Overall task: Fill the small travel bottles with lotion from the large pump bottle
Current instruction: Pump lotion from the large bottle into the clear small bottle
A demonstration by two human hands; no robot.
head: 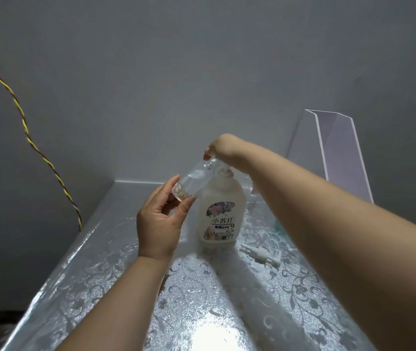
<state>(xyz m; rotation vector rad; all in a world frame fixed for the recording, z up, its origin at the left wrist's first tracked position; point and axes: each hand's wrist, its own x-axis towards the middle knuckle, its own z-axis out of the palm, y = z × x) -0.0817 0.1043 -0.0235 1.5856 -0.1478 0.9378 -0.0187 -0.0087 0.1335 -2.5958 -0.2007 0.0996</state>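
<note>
The left grip [160, 221], a bare hand, holds a small clear travel bottle [194, 178]. The thumb and fingertips pinch it near its base, where a band of floral print runs round it. The bottle is lifted off the table and tilted. Its base points down toward the person and its open mouth points up and away, right beside the top of the large pump bottle [220, 214].

The right grip [220, 146], also a bare hand, comes in from the right on a long bare forearm. It sits on top of the large pump bottle, with the wrist bent and the fingers curled down over the pump, clasping it. The hand hides most of the pump, so the spout cannot be made out. The travel bottle's mouth is just under the fingertips [207, 153].

The large pump bottle stands upright on the table [100, 262], near the middle. It is milky white, with a flowered label printed in Chinese characters. The table is covered in a shiny silver sheet with a swirling floral pattern.

A small white pump cap [260, 254] lies on its side on the table, just right of the big bottle and apart from it. At the back right, a clear angled stand [338, 153] leans by the grey wall [201, 59]. On the left, a twisted yellow and red wire [24, 122] hangs down the wall toward the table edge.
</note>
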